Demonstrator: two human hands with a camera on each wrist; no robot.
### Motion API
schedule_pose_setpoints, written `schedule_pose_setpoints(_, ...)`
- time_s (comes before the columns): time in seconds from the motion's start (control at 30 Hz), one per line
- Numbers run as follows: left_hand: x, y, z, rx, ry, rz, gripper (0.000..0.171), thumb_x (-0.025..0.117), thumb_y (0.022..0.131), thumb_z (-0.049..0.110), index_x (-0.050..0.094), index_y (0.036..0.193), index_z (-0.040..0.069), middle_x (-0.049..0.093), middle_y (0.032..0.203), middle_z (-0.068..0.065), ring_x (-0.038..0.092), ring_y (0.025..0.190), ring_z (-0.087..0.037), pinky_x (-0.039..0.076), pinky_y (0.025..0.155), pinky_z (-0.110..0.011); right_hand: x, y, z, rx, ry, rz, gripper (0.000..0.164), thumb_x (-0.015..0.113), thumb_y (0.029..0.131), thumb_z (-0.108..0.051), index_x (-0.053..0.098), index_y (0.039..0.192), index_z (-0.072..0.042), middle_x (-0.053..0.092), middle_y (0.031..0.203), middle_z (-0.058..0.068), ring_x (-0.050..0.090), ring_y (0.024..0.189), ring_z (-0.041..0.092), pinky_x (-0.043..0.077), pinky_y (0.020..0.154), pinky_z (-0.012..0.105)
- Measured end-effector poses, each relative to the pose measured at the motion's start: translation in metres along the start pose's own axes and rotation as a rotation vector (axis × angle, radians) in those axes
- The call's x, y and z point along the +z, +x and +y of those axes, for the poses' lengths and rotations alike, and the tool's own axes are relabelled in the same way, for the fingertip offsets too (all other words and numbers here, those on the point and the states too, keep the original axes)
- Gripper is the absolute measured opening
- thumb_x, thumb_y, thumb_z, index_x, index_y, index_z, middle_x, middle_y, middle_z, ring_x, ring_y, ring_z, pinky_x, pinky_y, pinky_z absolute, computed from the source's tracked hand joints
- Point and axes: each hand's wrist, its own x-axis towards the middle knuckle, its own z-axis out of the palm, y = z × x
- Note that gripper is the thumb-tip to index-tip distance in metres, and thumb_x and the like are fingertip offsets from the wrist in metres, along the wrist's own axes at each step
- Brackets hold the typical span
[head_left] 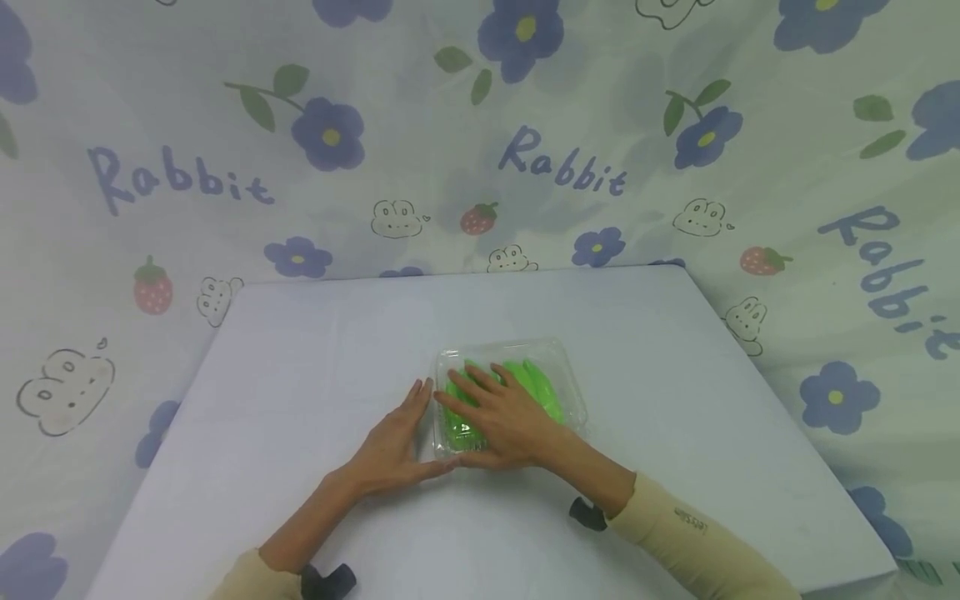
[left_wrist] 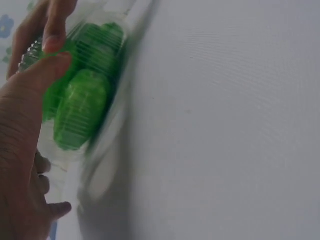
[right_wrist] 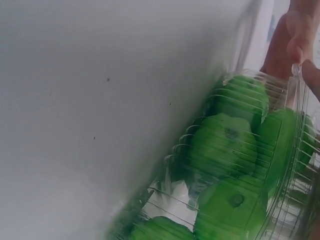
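Clear ribbed plastic box of bright-green rounded pieces sits on white table, right hand spread over box top, left hand splayed along box's left side, apparently bracing it.

The container looks glossy, ribbed clear plastic, the green pieces smooth, the tabletop matt, the backdrop cloth-like.
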Motion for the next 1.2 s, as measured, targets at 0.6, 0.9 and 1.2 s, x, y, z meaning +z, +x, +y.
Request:
schedule_pose_setpoints(0.6,-0.037,0.028,0.058,0.179,0.187,-0.053,0.124,0.063,0.078,0.073,-0.005,0.157,0.006,-0.004,0.164,-0.008,-0.006,0.149,-0.021,0.009,0.119,-0.049,-0.016,-0.067,0.036,0.273,0.137,0.076,0.107,0.056,0.076,-0.082,0.018,0.159,-0.026,0.014,0.163,0.005,0.012,0.148,0.03,0.015,0.116,0.057)
schedule_pose_setpoints(0.9,-0.011,0.087,0.111,0.404,0.305,-0.189,0.116,0.051,0.084,0.077,-0.003,0.157,0.005,-0.005,0.164,-0.006,-0.005,0.149,-0.02,0.011,0.118,-0.049,0.008,-0.134,0.053,0.507,0.314,0.126,0.116,0.066,0.076,-0.073,0.015,0.158,-0.009,0.021,0.161,0.013,0.024,0.144,0.035,0.028,0.111,0.057)
schedule_pose_setpoints(1.2,0.021,0.123,0.135,0.485,0.438,-0.306,0.114,0.04,0.084,0.083,0.001,0.157,0.005,-0.004,0.164,-0.008,-0.005,0.149,-0.021,0.01,0.118,-0.052,0.018,-0.147,0.051,0.534,0.439,0.121,0.102,0.063,0.084,-0.067,0.025,0.156,-0.005,0.033,0.156,0.014,0.034,0.14,0.035,0.033,0.108,0.057)
